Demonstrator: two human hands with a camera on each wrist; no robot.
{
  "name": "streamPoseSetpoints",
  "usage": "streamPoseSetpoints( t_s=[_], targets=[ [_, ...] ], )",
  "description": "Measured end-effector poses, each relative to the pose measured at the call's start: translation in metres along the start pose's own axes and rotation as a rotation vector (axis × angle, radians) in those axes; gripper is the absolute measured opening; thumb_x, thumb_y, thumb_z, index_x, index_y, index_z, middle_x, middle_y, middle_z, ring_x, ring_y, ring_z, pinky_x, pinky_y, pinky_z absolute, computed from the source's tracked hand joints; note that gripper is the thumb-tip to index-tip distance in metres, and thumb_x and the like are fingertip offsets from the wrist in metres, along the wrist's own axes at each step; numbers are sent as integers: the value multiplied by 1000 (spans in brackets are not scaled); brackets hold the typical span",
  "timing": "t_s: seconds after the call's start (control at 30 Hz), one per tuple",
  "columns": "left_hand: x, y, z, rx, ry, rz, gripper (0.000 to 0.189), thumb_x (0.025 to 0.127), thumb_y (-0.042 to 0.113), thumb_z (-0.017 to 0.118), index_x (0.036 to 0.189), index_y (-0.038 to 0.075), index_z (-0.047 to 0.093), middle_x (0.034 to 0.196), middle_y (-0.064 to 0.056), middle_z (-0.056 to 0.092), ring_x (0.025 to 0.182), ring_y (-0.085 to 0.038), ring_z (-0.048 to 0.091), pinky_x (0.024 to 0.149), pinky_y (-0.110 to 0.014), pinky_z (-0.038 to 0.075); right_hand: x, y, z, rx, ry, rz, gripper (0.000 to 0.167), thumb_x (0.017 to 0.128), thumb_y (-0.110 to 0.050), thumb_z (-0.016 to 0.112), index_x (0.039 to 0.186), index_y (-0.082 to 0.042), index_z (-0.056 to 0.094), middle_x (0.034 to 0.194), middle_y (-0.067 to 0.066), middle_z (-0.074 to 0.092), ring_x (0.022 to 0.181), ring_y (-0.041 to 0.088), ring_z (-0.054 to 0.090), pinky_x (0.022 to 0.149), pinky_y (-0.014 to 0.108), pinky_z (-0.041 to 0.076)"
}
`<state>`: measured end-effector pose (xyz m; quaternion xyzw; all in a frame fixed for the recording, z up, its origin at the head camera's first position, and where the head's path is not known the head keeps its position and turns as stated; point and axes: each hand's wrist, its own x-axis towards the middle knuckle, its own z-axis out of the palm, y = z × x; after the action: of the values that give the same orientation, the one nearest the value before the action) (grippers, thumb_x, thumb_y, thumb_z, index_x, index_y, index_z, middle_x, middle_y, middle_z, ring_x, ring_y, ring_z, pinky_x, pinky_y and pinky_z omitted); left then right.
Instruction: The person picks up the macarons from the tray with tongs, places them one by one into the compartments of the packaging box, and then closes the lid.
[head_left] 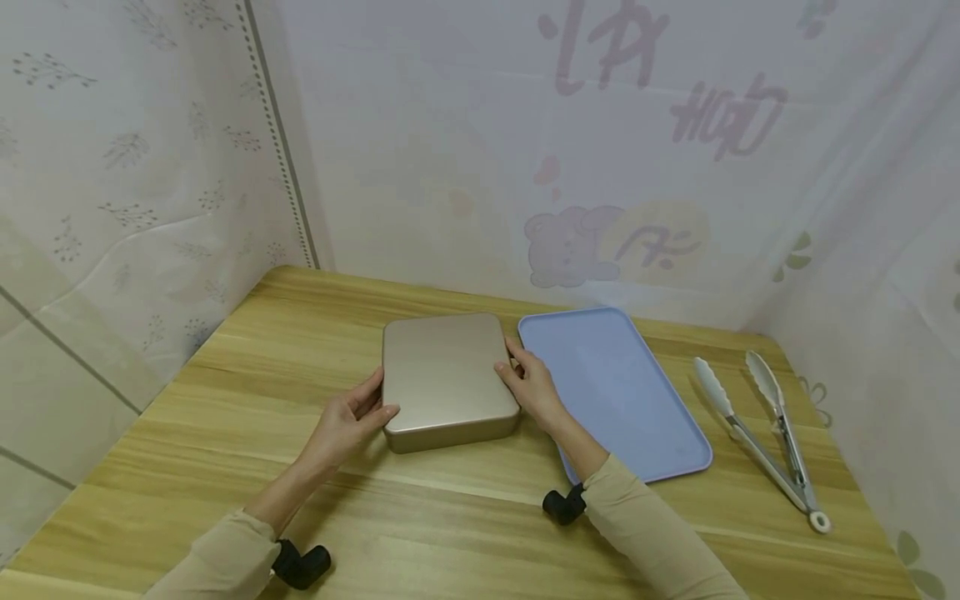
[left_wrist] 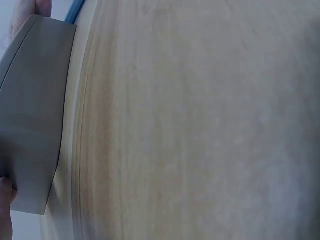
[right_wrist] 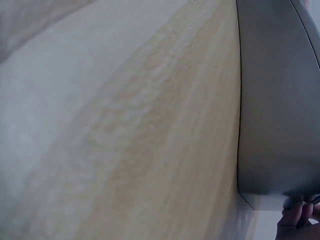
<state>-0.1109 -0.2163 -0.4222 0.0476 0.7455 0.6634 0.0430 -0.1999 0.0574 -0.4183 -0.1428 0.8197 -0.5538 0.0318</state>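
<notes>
A square, gold-toned tin box (head_left: 446, 371) with rounded corners sits on the wooden table. At its left side my left hand (head_left: 345, 421) grips it, thumb over the top edge and fingers along the wall. My right hand (head_left: 532, 383) holds the opposite side the same way, its thumb at the upper rim. A thin seam runs along the box wall (left_wrist: 35, 95) in the left wrist view. The right wrist view catches the box's side (right_wrist: 280, 110) with the right hand's fingertips (right_wrist: 295, 220) against a lower corner. What lies inside the box is hidden.
A shallow blue tray (head_left: 615, 392) lies just right of the box, partly under the right forearm. Farther right rest spread tongs (head_left: 772, 450) with pale scalloped tips. Printed curtains (head_left: 450, 150) border the table (head_left: 315, 333) at the back and sides.
</notes>
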Motion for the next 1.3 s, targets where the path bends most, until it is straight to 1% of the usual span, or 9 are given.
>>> streamPoseSetpoints(
  t_s=[0.13,0.23,0.5,0.67,0.8,0.9,1.0,1.1,1.3],
  targets=[
    [0,-3,0,5,-5,15,75,92,13,62,147,-6,16,154,-21,15,140,-34,20,95,-8,36,-1,0,-1,5,-3,12,52,95,-12,57,143,-3,39,103,18,55,69,14,44,56,20,40],
    [-1,-3,0,15,-6,15,75,92,15,62,147,-6,16,153,-22,15,140,-35,20,94,-8,37,2,10,1,-2,4,14,54,95,-15,58,144,-5,38,102,15,56,69,13,45,56,20,41],
    [-3,-2,-2,11,12,-2,76,90,16,65,147,-4,19,153,-20,19,139,-32,24,95,-10,38,5,13,0,17,-26,39,56,95,-19,57,145,-5,36,130,17,53,73,13,48,58,20,43],
    [0,-3,-3,36,100,-48,74,91,22,64,148,-3,23,151,-21,28,136,-33,32,95,-10,40,8,11,-3,18,-30,73,53,96,-19,56,144,-4,38,129,17,55,86,18,56,71,25,49],
    [12,1,-4,16,221,-69,72,94,27,59,147,-4,23,148,-24,31,135,-33,36,104,-22,37,14,6,-6,22,19,111,50,99,-23,51,141,1,40,128,18,55,108,26,56,91,35,49],
    [26,5,-6,-24,271,-83,64,98,23,51,148,-4,20,150,-23,29,138,-31,31,111,-33,31,21,1,-6,45,50,134,48,101,-25,46,141,2,40,132,20,53,117,31,54,96,40,48],
    [42,10,-6,-33,283,-123,59,101,20,43,150,-1,16,153,-19,25,141,-29,25,115,-37,24,28,-2,-4,67,78,143,46,102,-25,43,139,2,42,132,22,53,118,33,53,95,43,48],
    [57,13,-3,-43,326,-147,57,102,19,40,149,-2,16,153,-18,24,142,-28,23,115,-36,23,36,-2,0,64,107,127,44,102,-22,42,137,4,45,129,24,54,118,34,53,96,43,47],
    [76,15,5,-4,387,-183,55,102,23,37,148,-3,20,153,-20,24,142,-30,22,116,-37,21,49,3,7,27,150,98,40,102,-20,40,127,8,52,125,24,57,118,35,52,101,44,42]
  ],
)
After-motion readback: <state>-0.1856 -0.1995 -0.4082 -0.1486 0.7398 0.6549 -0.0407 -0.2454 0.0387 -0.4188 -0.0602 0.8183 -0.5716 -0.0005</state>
